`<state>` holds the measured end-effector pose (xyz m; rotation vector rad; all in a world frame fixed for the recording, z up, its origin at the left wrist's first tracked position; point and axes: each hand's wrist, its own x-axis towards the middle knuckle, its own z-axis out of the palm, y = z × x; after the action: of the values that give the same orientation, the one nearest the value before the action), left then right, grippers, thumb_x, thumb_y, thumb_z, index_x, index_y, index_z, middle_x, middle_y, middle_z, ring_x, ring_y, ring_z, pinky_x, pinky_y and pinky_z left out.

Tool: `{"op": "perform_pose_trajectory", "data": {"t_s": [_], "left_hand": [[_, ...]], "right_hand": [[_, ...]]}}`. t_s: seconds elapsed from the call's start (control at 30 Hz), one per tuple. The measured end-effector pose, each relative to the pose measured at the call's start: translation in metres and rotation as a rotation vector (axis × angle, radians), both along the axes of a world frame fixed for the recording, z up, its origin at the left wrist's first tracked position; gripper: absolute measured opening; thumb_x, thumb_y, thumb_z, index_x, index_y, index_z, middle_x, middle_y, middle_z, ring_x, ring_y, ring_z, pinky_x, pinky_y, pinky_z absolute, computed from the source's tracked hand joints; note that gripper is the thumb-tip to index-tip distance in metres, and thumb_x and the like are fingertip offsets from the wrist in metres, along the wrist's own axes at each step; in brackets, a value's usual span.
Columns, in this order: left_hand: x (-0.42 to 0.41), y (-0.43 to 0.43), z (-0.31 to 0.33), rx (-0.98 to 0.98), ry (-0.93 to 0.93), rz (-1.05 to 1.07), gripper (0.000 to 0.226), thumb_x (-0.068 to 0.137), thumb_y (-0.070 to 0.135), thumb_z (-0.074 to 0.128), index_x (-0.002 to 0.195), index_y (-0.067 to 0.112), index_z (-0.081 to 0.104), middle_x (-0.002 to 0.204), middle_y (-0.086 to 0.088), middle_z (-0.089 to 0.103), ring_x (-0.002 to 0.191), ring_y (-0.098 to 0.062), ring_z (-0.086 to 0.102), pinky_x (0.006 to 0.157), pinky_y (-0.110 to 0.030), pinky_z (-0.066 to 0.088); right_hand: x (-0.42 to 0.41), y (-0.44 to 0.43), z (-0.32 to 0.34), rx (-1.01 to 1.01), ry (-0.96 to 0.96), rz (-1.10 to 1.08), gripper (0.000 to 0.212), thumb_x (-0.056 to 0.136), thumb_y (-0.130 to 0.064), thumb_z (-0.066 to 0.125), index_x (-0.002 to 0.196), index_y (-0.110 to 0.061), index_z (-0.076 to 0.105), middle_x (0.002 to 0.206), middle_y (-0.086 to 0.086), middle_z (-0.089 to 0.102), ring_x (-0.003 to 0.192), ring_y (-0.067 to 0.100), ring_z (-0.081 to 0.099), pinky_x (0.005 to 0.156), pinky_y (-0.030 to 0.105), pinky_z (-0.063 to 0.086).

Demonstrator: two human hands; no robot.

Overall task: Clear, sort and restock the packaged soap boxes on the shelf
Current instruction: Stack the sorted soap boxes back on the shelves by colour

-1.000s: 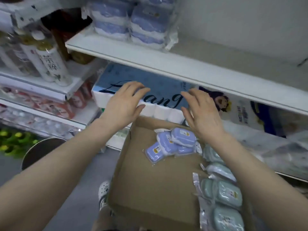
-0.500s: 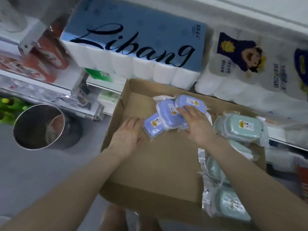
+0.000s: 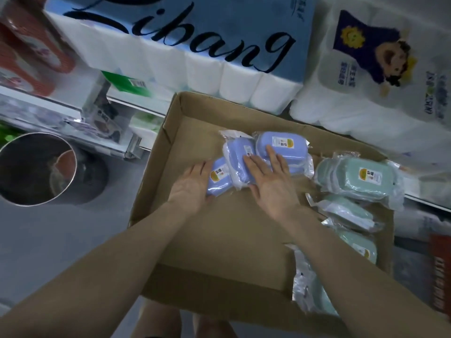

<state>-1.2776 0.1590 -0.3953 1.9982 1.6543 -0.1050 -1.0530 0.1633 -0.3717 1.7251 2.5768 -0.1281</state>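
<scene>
A shallow cardboard tray [image 3: 219, 240] sits in front of me. Three blue soap boxes in clear wrap [image 3: 283, 145] lie bunched at its far middle. My left hand [image 3: 192, 184] lies flat against the left side of the leftmost blue box [image 3: 218, 176], fingers straight. My right hand [image 3: 271, 181] rests palm down on top of the blue boxes, fingers spread. Several green wrapped soap boxes [image 3: 361, 179] lie along the tray's right side, some stacked.
Behind the tray, a blue toilet-paper pack [image 3: 185, 45] and a white tissue pack [image 3: 366, 76] fill the shelf. A round metal bin [image 3: 34, 169] stands on the floor at left. Red packages [image 3: 31, 52] sit on a shelf upper left; a red box [image 3: 439, 274] is at right.
Both hands came down from the shelf into the tray. The left hand slid right to the blue boxes; the right hand now lies flat on them. The view has tilted downward.
</scene>
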Motion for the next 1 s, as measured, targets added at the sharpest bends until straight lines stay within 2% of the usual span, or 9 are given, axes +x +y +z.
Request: {"op": "perform_pose_trajectory", "data": {"t_s": [0.1,0.23,0.4,0.53,0.63,0.7,0.8,0.9,1.0], "left_hand": [[-0.018,-0.022,0.01,-0.022,0.056,-0.053,0.094,0.081,0.037,0.07,0.153,0.018,0.012,0.144,-0.003,0.035,0.123,-0.025,0.04,0.101,-0.034,0.038],[-0.042,-0.057,0.013,-0.06,0.076,-0.135,0.096,0.08,0.033,0.072,0.154,0.02,0.012,0.147,0.0,0.031,0.123,-0.023,0.04,0.105,-0.034,0.039],[-0.055,-0.073,0.012,-0.079,0.036,-0.233,0.096,0.077,0.022,0.074,0.153,0.023,0.016,0.149,0.002,0.029,0.128,-0.022,0.038,0.104,-0.037,0.042],[-0.056,-0.061,0.01,0.095,0.036,-0.377,0.073,0.078,0.002,0.068,0.141,0.027,0.043,0.146,0.002,0.041,0.138,-0.025,0.036,0.104,-0.04,0.043],[-0.05,-0.048,0.014,0.073,0.083,-0.472,0.063,0.09,0.006,0.058,0.142,0.038,0.042,0.159,0.001,0.022,0.148,-0.026,0.013,0.116,-0.041,0.025],[-0.047,-0.045,0.019,0.094,0.08,-0.472,0.066,0.081,0.001,0.068,0.133,0.039,0.053,0.157,-0.002,0.026,0.145,-0.028,0.022,0.109,-0.045,0.038],[-0.045,-0.055,0.025,0.172,0.093,-0.308,0.068,0.054,-0.007,0.082,0.108,0.032,0.07,0.136,-0.005,0.048,0.11,-0.03,0.053,0.078,-0.038,0.056],[-0.034,-0.074,0.032,0.067,0.221,-0.147,0.066,0.083,0.021,0.069,0.14,0.038,0.04,0.144,-0.004,0.031,0.1,-0.028,0.05,0.077,-0.033,0.053],[-0.027,-0.089,0.018,-0.056,0.313,-0.229,0.054,0.095,0.059,0.02,0.146,0.046,0.014,0.159,-0.006,0.001,0.117,-0.031,0.039,0.088,-0.036,0.047]], "right_hand": [[-0.014,-0.033,0.0,-0.056,0.055,-0.033,0.063,0.087,-0.023,0.066,0.144,-0.009,0.045,0.139,0.012,0.053,0.144,0.039,0.029,0.119,0.05,0.022],[-0.03,-0.063,0.004,-0.173,0.086,0.052,0.075,0.076,-0.024,0.079,0.142,-0.011,0.044,0.138,0.014,0.049,0.138,0.036,0.038,0.112,0.047,0.037],[-0.027,-0.067,-0.001,-0.316,0.075,0.258,0.085,0.078,-0.027,0.077,0.151,-0.025,0.034,0.163,0.005,0.019,0.148,0.041,0.018,0.107,0.053,0.041],[-0.016,-0.066,-0.001,-0.259,0.171,0.015,0.072,0.08,-0.038,0.075,0.143,-0.021,0.043,0.158,0.006,0.027,0.137,0.04,0.034,0.098,0.049,0.05],[-0.02,-0.056,0.004,-0.173,0.095,-0.124,0.075,0.076,-0.053,0.074,0.138,-0.02,0.048,0.148,0.009,0.041,0.122,0.035,0.047,0.091,0.043,0.051],[-0.027,-0.047,0.007,-0.159,0.047,-0.163,0.077,0.075,-0.06,0.071,0.137,-0.019,0.05,0.142,0.01,0.047,0.119,0.034,0.048,0.092,0.044,0.05],[-0.041,-0.032,0.012,-0.126,-0.014,-0.175,0.076,0.078,-0.067,0.063,0.132,-0.015,0.054,0.126,0.012,0.055,0.11,0.034,0.05,0.09,0.045,0.049],[-0.057,-0.016,0.016,-0.11,-0.098,-0.197,0.073,0.084,-0.071,0.053,0.126,-0.011,0.056,0.117,0.013,0.057,0.108,0.033,0.05,0.09,0.044,0.043],[-0.068,-0.002,0.013,-0.175,-0.251,-0.204,0.066,0.095,-0.065,0.034,0.124,-0.011,0.06,0.121,0.012,0.055,0.116,0.031,0.044,0.095,0.042,0.035]]}}
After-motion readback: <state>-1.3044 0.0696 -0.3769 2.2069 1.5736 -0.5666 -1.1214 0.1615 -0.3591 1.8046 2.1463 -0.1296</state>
